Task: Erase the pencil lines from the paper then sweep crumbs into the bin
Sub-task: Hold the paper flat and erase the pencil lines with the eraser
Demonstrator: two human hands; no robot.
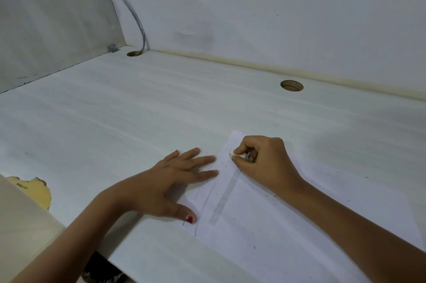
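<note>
A white sheet of paper (pixel 276 225) lies on the pale wood-grain surface (pixel 115 121), at its near right part. The left hand (pixel 170 181) lies flat, its fingers (pixel 202 160) straight and spread. The tips of two of them and the thumb press the paper's left edge, while the others rest on the surface.

The right hand (pixel 260 158) is on the paper near its far corner. Its thumb and curled fingers pinch a small white eraser (pixel 237 155), which is mostly hidden, so its shape is hard to tell.

A thin pencil line (pixel 205 209) runs beside a broad grey band (pixel 224 199) below the eraser. Dark crumbs (pixel 267 195) are scattered over the paper and the surface to its right.

Further back, a cable (pixel 136 17) drops into a round hole (pixel 133 53) in the corner. A second hole (pixel 291 86) sits near the wall (pixel 253 5).
</note>
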